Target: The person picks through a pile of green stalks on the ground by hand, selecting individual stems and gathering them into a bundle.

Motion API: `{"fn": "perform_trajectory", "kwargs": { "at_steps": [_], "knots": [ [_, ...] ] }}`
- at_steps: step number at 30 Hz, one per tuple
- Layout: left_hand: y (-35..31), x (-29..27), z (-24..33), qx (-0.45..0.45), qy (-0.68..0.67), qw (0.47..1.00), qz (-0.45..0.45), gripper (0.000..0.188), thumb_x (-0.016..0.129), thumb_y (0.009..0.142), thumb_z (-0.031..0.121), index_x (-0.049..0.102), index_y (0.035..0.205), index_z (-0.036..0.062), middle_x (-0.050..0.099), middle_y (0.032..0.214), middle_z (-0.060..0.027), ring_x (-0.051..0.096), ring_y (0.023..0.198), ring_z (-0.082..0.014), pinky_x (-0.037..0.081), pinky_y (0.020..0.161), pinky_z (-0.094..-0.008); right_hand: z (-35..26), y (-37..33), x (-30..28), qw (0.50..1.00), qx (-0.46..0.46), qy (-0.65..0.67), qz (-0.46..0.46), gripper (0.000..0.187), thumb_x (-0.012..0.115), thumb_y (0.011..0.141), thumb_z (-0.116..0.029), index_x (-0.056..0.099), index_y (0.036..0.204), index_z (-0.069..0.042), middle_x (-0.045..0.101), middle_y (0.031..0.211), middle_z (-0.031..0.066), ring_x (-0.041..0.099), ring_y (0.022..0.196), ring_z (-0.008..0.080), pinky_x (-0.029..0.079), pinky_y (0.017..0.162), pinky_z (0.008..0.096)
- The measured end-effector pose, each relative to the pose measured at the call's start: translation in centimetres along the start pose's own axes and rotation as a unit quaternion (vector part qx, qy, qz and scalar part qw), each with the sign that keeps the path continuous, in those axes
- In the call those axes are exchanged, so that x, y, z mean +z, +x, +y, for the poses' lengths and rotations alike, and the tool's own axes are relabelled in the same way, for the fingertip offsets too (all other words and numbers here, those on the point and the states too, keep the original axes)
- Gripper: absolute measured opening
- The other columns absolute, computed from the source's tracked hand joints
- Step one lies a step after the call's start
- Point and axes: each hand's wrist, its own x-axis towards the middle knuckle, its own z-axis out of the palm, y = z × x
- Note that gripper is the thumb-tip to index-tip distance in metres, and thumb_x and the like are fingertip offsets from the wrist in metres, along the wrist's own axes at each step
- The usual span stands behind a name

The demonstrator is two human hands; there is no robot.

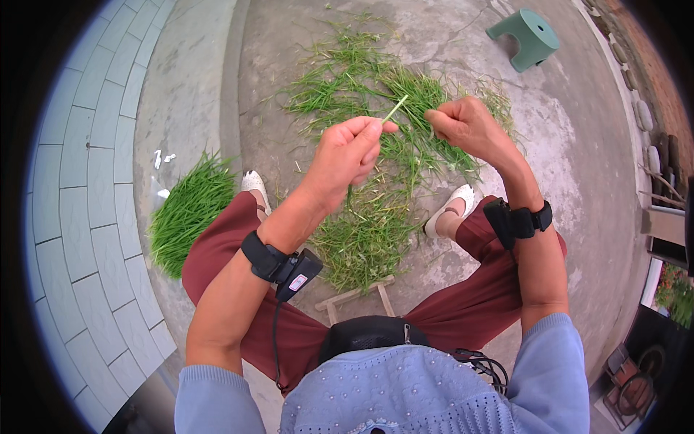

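Note:
Out in front of me, my left hand is closed in a pinch around a thin chive stalk. Its pale end points up and to the right, and a bit of green shows below the fist. To the right, apart from the stalk, my right hand has its fingers curled together; what they hold, if anything, is hidden. Beneath both hands a loose heap of green chives spreads over the floor. Nearer me lies a pile of shredded, yellowish-green trimmings between my feet.
A neat stack of green chives rests by my left foot, with white scraps beside it. A green plastic stool stands at the far right. Pale tiles run along the left. A wooden frame piece lies close to me.

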Motion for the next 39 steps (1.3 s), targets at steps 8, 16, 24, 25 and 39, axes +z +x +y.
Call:
{"fn": "perform_trajectory", "kwargs": {
  "at_steps": [8,16,24,25,39],
  "knots": [
    [0.5,-1.3,-0.1,0.031,-0.034,0.999,-0.004,0.024,0.04,0.095,0.02,0.051,0.103,-0.0001,0.037,0.06,0.0058,0.03,0.046,-0.0011,0.023,0.039,-0.016,0.1,-0.3,1.9,0.998,-0.016,-0.062,-0.018,0.022,0.056,0.082,-0.018,0.06,0.08,0.004,0.054,0.059,0.0069,0.054,0.056,0.0114,0.044,0.053,0.0274],
    [1.3,-2.8,1.8,0.082,-0.115,0.99,0.01,0.02,0.041,0.094,0.02,0.05,0.098,0.0023,0.036,0.056,0.0043,0.029,0.042,-0.0039,0.024,0.037,-0.0181,0.3,-0.5,4.1,0.996,-0.083,-0.021,-0.039,0.027,0.056,0.082,-0.018,0.057,0.067,0.005,0.051,0.051,0.0081,0.054,0.049,0.0126,0.042,0.047,0.0287],
    [1.1,-4.0,2.6,0.101,-0.152,0.981,0.066,0.018,0.042,0.094,0.02,0.05,0.098,0.0046,0.036,0.058,0.0042,0.031,0.044,-0.0043,0.024,0.038,-0.0182,-0.4,-1.6,8.6,0.965,-0.079,0.069,-0.239,0.025,0.058,0.082,-0.014,0.06,0.095,0.007,0.062,0.074,0.0106,0.055,0.054,0.011,0.046,0.051,0.0255],
    [1.2,-4.0,2.5,0.101,-0.161,0.979,0.072,0.017,0.042,0.094,0.02,0.05,0.098,0.0047,0.036,0.058,0.0042,0.031,0.044,-0.0045,0.024,0.038,-0.0183,-0.5,-1.9,9.6,0.968,-0.071,0.073,-0.23,0.029,0.058,0.082,-0.014,0.058,0.101,0.008,0.063,0.079,0.0124,0.056,0.055,0.011,0.046,0.052,0.0254],
    [0.6,-5.9,4.1,0.168,-0.176,0.966,0.084,0.021,0.04,0.095,0.015,0.047,0.106,-0.0019,0.034,0.062,0.0037,0.026,0.048,-0.0045,0.022,0.041,-0.0195,-1.0,-2.0,12.0,0.945,-0.105,0.139,-0.276,0.026,0.041,0.08,-0.003,0.062,0.097,-0.004,0.06,0.066,0.0066,0.06,0.057,0.0129,0.047,0.053,0.0279]
  ]
}}
